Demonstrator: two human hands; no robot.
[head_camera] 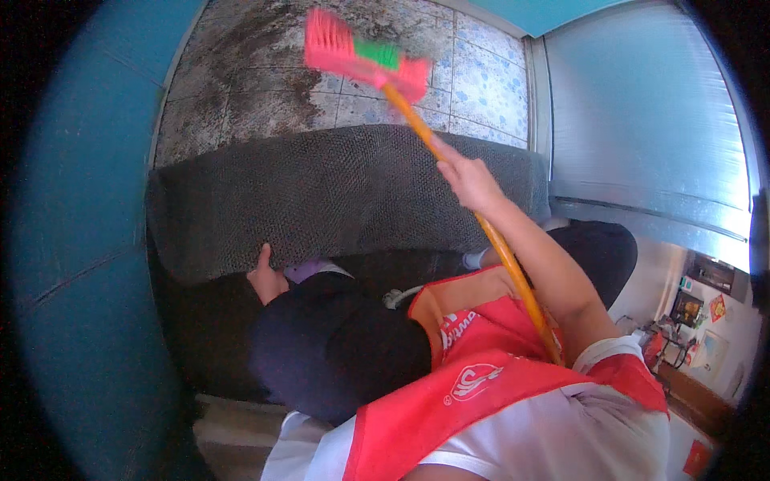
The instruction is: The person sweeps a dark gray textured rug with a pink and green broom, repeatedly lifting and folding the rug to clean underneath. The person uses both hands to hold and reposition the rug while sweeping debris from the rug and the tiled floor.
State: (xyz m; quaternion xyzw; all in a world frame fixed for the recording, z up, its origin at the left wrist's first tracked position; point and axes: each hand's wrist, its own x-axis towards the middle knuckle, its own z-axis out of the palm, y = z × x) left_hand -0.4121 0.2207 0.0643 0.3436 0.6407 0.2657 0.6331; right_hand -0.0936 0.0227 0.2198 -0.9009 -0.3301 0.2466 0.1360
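Observation:
My right hand [472, 177] is closed around the orange handle of a broom [508, 258]. The broom's pink and green bristle head [367, 57], slightly blurred, is over the tiled floor at the top of the view, with its bristles towards the far side. A dark grey textured mat [337, 192] lies across the floor, its near part folded or lifted. My left hand [267, 279] is at the mat's near left edge, thumb raised against it; its other fingers are partly hidden. Dark dirt [264, 90] covers much of the patterned tiles beyond the mat.
A blue wall panel [90, 210] runs along the left. On the right stands a shiny translucent door or panel [637, 120] with a pale frame. A shoe [307, 267] shows beside my left hand. Furniture and hanging decorations [686, 309] are at the far lower right.

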